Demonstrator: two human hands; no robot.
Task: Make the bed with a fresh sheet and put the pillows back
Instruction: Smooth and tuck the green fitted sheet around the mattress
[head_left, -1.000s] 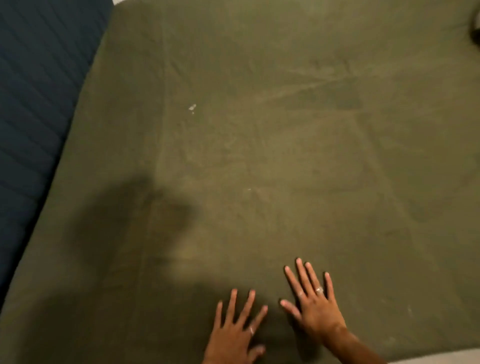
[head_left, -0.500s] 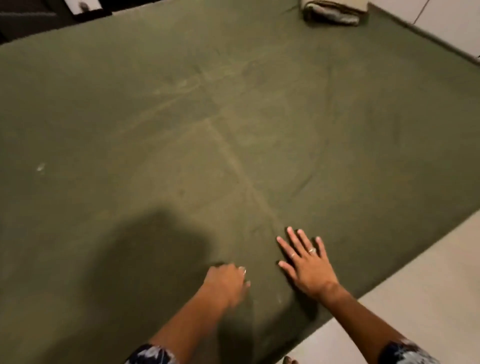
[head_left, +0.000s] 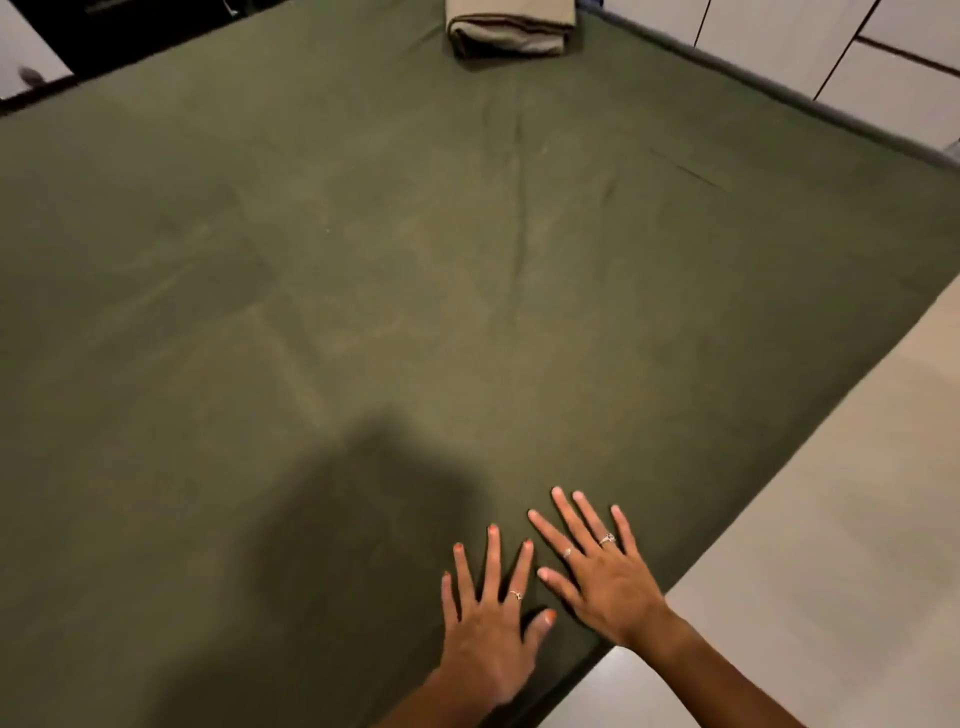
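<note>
Olive-green cotton, the sheet (head_left: 415, 270) lay stretched flat over the whole bed, reaching every edge in view. Faint fold lines crossed it: one long crease ran from the far middle toward the centre, and a paler line slanted down from the left toward the near edge. A few short wrinkles showed near the far right edge, where the sheet turned down over the side of the bed in a darker rolled border.

Both hands lay on the sheet close to the near right corner of the bed. The left hand (head_left: 488, 629) was flat, palm down, fingers spread wide and pointing toward the far side, the thumb out to the right; a ring sat on one finger. The right hand (head_left: 597, 577) was just beside it, also flat with fingers splayed, angled a little to the left, and wore two rings. The tip of its thumb came near the left index finger; whether they touched could not be told. Neither hand gripped any fabric.

A soft dark shadow (head_left: 363, 509) fell on the sheet to the left of the hands.

At the far edge of the bed, right of the middle, sat a folded cloth (head_left: 511, 31) in a greyer, lighter tone, resting on the sheet.

Pale floor (head_left: 810, 519) ran along the right edge, and white panels (head_left: 779, 36) stood beyond the far right corner.
</note>
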